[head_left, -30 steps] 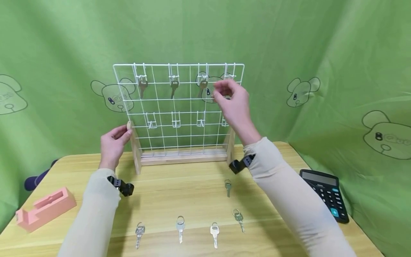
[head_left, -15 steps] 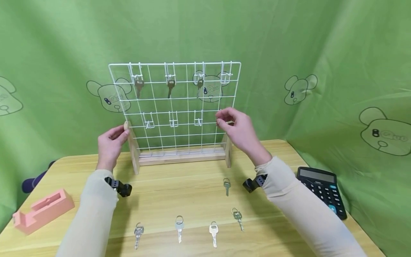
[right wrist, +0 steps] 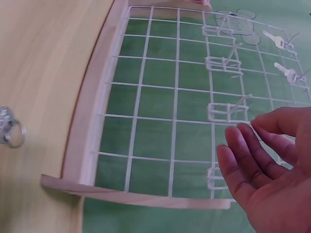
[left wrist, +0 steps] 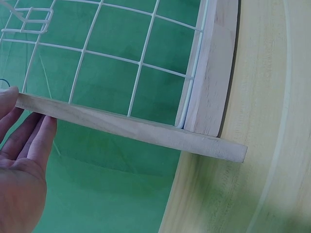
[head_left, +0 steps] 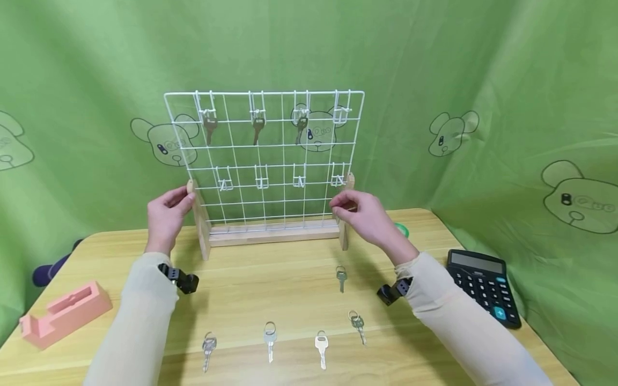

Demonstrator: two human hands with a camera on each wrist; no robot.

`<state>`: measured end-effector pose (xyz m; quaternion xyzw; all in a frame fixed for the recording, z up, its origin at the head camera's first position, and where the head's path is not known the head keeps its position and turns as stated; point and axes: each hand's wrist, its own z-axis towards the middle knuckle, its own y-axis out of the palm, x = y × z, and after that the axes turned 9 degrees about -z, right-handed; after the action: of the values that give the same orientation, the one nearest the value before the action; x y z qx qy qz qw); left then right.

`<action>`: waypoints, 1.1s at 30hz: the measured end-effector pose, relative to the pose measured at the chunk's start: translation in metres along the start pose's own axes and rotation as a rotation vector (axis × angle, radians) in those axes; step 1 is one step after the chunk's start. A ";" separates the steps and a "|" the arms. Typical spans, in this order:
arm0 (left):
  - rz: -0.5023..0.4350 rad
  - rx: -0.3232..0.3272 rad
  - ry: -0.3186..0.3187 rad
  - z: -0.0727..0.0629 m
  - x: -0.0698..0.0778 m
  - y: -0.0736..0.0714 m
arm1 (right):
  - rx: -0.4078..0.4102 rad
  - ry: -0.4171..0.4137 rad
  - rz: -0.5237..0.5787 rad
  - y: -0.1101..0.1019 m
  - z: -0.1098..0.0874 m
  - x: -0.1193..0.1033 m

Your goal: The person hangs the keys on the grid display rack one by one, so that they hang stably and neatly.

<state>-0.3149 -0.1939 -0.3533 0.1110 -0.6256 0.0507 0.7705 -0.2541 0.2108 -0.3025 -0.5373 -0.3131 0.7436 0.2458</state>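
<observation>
A white wire grid rack (head_left: 285, 201) stands in a wooden base at the back of the table. My left hand (head_left: 166, 217) pinches the top of its left wooden upright (left wrist: 131, 127) between thumb and fingers. Three keys hang from upper hooks, among them a middle key (head_left: 258, 130); the rightmost upper hook (head_left: 340, 114) and the lower hooks, such as this hook (head_left: 299, 181), carry none. My right hand (head_left: 362, 214) is by the right upright, fingers loosely bent, with nothing visible in them. Several keys with rings lie on the table, one key (head_left: 341, 279) nearest the rack.
A pink tape dispenser (head_left: 67, 316) sits at the table's left, with a dark purple object (head_left: 45, 274) behind it. At the right lies a black calculator (head_left: 483, 287). A green round item (head_left: 402, 229) shows behind my right wrist. Green cloth (head_left: 309, 48) hangs behind and beside the table.
My right hand has come down from the upper hooks, past the lower row, to beside the right upright. The left hand keeps its hold on the left upright.
</observation>
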 end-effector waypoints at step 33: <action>-0.017 -0.005 -0.023 -0.001 0.002 0.000 | -0.255 0.056 -0.122 0.037 -0.034 0.076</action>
<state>-0.3138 -0.1933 -0.3519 0.1151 -0.6335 0.0412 0.7640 -0.2455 0.2457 -0.3858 -0.5647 -0.4300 0.6663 0.2288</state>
